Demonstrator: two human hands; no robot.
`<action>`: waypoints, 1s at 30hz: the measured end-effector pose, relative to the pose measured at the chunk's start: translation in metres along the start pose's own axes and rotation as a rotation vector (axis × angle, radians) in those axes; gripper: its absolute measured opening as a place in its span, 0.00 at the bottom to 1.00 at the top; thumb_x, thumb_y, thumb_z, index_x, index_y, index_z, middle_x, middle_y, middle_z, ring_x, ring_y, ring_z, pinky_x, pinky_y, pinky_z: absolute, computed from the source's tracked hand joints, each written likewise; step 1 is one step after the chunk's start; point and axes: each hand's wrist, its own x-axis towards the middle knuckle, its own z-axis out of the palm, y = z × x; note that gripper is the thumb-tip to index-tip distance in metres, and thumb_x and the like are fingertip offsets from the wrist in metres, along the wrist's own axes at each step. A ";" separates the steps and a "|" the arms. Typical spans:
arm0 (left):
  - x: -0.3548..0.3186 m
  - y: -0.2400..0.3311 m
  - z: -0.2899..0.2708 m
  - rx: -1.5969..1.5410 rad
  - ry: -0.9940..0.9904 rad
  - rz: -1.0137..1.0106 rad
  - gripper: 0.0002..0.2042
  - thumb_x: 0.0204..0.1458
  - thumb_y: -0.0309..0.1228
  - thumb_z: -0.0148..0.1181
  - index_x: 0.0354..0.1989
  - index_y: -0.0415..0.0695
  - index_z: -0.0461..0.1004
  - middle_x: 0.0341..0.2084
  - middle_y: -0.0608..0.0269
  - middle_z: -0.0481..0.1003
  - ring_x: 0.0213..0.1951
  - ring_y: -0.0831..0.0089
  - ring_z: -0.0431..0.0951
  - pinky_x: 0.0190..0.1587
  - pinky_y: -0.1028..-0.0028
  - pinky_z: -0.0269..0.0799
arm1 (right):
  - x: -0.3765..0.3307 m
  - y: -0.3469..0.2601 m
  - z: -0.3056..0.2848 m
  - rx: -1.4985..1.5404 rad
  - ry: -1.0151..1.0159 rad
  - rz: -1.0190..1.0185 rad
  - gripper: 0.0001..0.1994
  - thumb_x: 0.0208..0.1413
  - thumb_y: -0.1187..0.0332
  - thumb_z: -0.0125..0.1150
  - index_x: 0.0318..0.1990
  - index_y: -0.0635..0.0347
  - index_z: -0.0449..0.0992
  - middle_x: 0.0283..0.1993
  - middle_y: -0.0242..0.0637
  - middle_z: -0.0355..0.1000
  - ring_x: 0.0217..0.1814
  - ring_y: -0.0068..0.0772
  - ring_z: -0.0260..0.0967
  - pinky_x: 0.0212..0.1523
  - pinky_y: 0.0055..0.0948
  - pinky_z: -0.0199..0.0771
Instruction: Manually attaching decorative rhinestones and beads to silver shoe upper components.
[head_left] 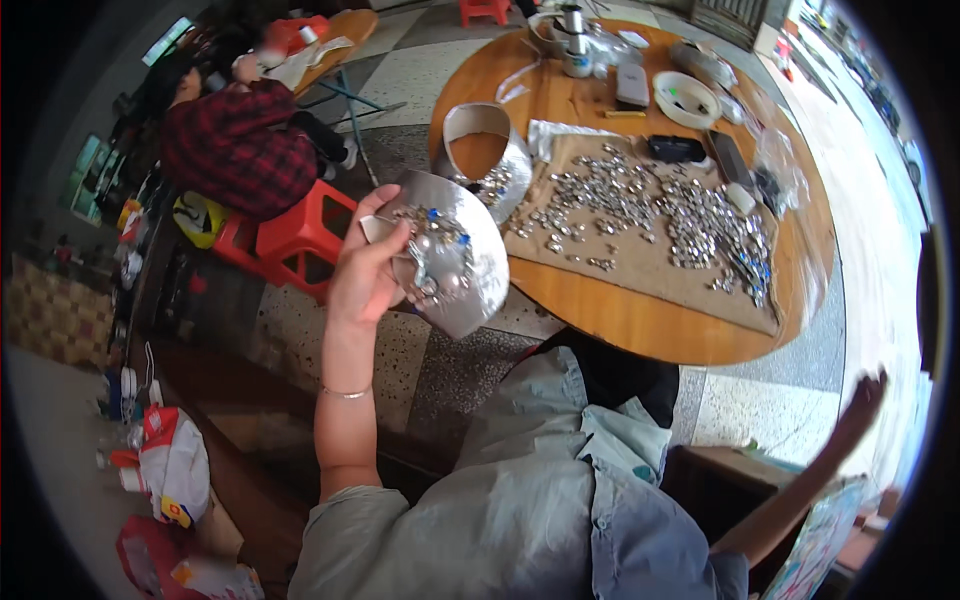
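My left hand (365, 262) is raised at the left of the round table, thumb and fingers closed on a curved silver sheet-metal piece (482, 262). Small silver ornaments and blue stones cover the middle of that piece, partly behind my thumb. A bracelet (347, 394) circles my left wrist. Far off to the right, my right hand (866, 397) is stretched away from the table, small and dark against the bright floor. Its fingers are too unclear to read. Near my left hand, a silver band-shaped piece (512, 172) with similar ornaments stands on the table edge.
On the round wooden table (600, 322) lies a brown cloth (640, 272) spread with many small silver ornaments (605, 195). Behind it are a white bowl (686, 98), a black case (676, 149) and cans (576, 45). A person in plaid (240, 150) sits left, beside a red stool (300, 235).
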 end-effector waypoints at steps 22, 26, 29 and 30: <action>-0.031 -0.110 0.080 -0.659 -0.181 -0.696 0.22 0.58 0.43 0.37 0.54 0.40 0.59 0.50 0.53 0.65 0.51 0.61 0.67 0.53 0.61 0.64 | -0.175 -0.212 0.341 1.119 -0.666 0.751 0.07 0.55 0.67 0.56 0.31 0.60 0.70 0.27 0.24 0.69 0.29 0.10 0.61 0.29 0.14 0.62; -0.034 -0.122 0.074 -0.772 -0.324 -0.647 0.24 0.56 0.44 0.39 0.55 0.38 0.58 0.51 0.53 0.65 0.51 0.62 0.67 0.52 0.62 0.65 | -0.176 -0.217 0.342 1.116 -0.695 0.822 0.07 0.55 0.67 0.56 0.31 0.60 0.71 0.27 0.24 0.69 0.28 0.10 0.62 0.29 0.13 0.62; -0.036 -0.123 0.075 -0.729 -0.398 -0.555 0.25 0.56 0.45 0.39 0.55 0.38 0.58 0.51 0.53 0.65 0.51 0.62 0.67 0.51 0.62 0.66 | -0.175 -0.219 0.343 1.089 -0.684 0.847 0.07 0.54 0.67 0.56 0.31 0.60 0.71 0.26 0.24 0.69 0.27 0.10 0.62 0.28 0.14 0.63; -0.037 -0.123 0.076 -0.663 -0.381 -0.503 0.25 0.57 0.45 0.38 0.55 0.38 0.57 0.50 0.53 0.65 0.50 0.62 0.68 0.51 0.61 0.66 | -0.175 -0.219 0.343 1.087 -0.669 0.844 0.07 0.54 0.67 0.57 0.30 0.60 0.71 0.26 0.24 0.69 0.27 0.10 0.61 0.28 0.13 0.62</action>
